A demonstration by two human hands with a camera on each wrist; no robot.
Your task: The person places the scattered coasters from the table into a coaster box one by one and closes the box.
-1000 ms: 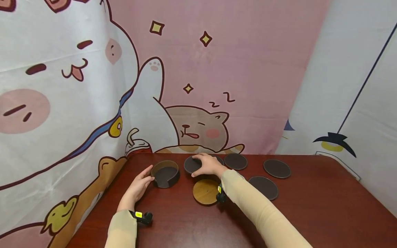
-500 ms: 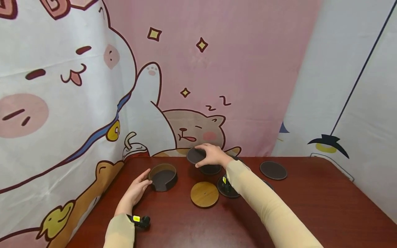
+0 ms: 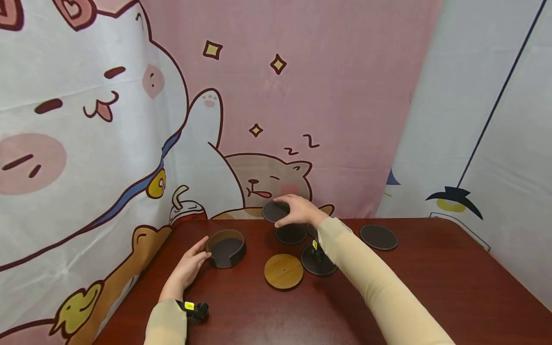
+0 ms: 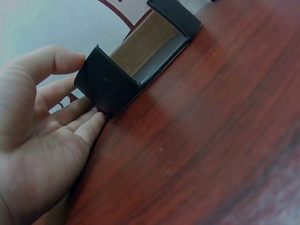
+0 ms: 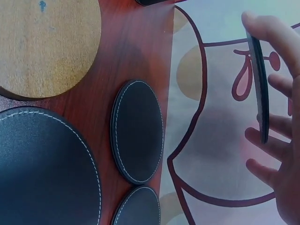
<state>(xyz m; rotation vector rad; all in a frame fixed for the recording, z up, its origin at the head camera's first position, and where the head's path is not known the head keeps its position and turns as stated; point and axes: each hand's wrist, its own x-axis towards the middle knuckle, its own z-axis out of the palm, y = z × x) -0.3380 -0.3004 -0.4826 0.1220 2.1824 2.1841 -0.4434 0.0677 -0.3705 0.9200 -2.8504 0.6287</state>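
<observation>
My left hand [image 3: 188, 268] rests against the left side of a round, dark coaster holder [image 3: 233, 259] with a notch in its front wall. In the left wrist view, the thumb and fingertips touch the outside of its black wall [image 4: 105, 84], and its inside is brown. Raised above the table's back, my right hand [image 3: 298, 211] pinches a thin dark round coaster [image 3: 272, 211] by its edges. The right wrist view shows this coaster [image 5: 258, 89] edge-on between thumb and fingers. Below it lies another coaster [image 3: 291, 235], black with white edge stitching.
A wooden disc [image 3: 283, 271] lies in front of the coasters on the red-brown table [image 3: 241, 311]. Beside it is a dark coaster [image 3: 315, 266], partly under the right wrist camera. Another coaster [image 3: 378, 237] sits farther right. A printed cloth [image 3: 345, 120] hangs behind.
My right hand has lifted the coaster off the table's back and moved it up and slightly right. The left hand stays at the holder. The head view has shifted slightly.
</observation>
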